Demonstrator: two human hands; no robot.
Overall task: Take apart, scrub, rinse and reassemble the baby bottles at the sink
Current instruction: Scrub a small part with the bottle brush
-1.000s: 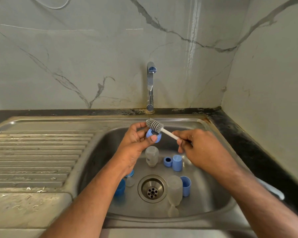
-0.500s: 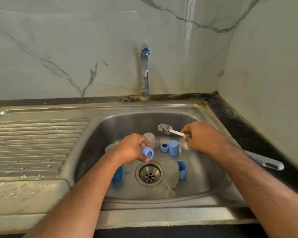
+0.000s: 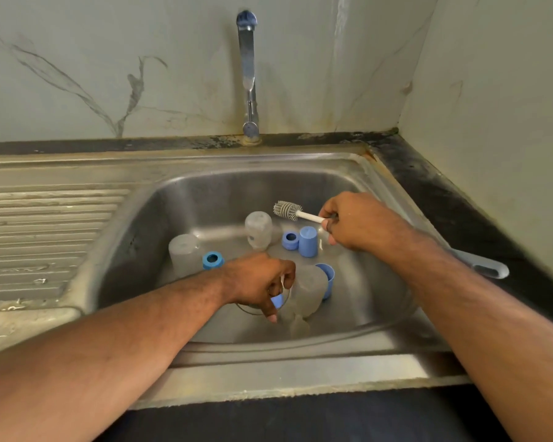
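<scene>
Both hands are down inside the sink. The left hand (image 3: 262, 282) reaches low over the drain, its fingers curled round a small blue piece (image 3: 277, 301), probably a bottle ring, though the fingers hide most of it. The right hand (image 3: 355, 224) is raised toward the back right of the basin, clenched on the white handle of a bottle brush (image 3: 292, 212) whose grey bristle head points left, clear of everything below it.

The steel sink (image 3: 205, 193) fills the middle of the view, with its ribbed draining board (image 3: 45, 237) to the left, set in a dark desk (image 3: 444, 199) under marble-patterned walls. A chrome tap (image 3: 248, 74) rises at the back centre.

On the basin floor the bottle parts lie scattered. One cloudy bottle body (image 3: 186, 253) stands upside down at the left, with a blue ring (image 3: 213, 260) just beside it. A second cloudy body (image 3: 258, 229) stands near the back, and a third (image 3: 307, 291) lies on its side just right of the left hand, touching a blue cap (image 3: 328, 279) behind it. Between the back bottle and the right hand sit another blue ring (image 3: 290, 240) and a tall blue cap (image 3: 308, 241), side by side. A grey handle (image 3: 482, 266) rests on the sink's right rim behind the right forearm.
</scene>
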